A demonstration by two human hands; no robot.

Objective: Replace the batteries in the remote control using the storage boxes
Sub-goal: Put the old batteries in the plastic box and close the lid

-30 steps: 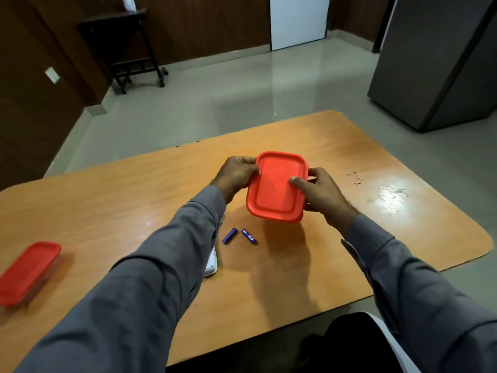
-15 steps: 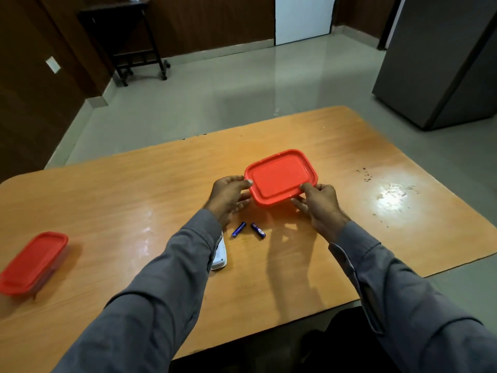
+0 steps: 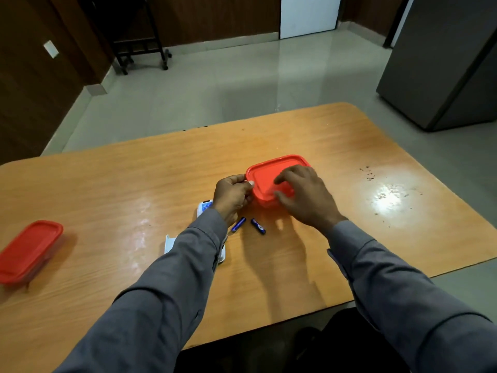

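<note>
A red-lidded storage box (image 3: 269, 170) sits on the wooden table (image 3: 134, 189) at its middle. My left hand (image 3: 231, 196) grips the box's left edge, thumb on the lid rim. My right hand (image 3: 306, 196) rests over the lid with fingers spread and pressing down. Two blue batteries (image 3: 238, 224) (image 3: 258, 225) lie on the table just in front of the box. The white remote control (image 3: 203, 207) lies under my left forearm, mostly hidden, with a white cover piece (image 3: 169, 242) beside the sleeve. A second red-lidded box (image 3: 27, 249) stands at the table's left edge.
A glare patch with dark specks (image 3: 387, 195) marks the table's right side. A grey cabinet (image 3: 443, 63) stands on the floor at the far right, and a dark wheeled stand (image 3: 139, 47) at the back wall.
The red-lidded box went from tilted up in both hands down onto the table. My right hand moved from its right edge onto the top of the lid.
</note>
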